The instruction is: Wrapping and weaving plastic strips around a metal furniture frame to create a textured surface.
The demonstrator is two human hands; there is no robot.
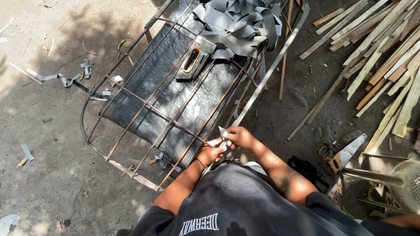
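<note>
Both hands pinching grey strip, metal frame (rusty), dirt ground, outdoors

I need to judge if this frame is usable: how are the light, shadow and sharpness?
Head view: hard sunlight, with dappled shade on the dirt at left; the wooden slats at right look washed out; the black padded sheet shows sheen; the hands on the metal frame are sharp, no motion blur; straight edges bow slightly near the borders.
</note>
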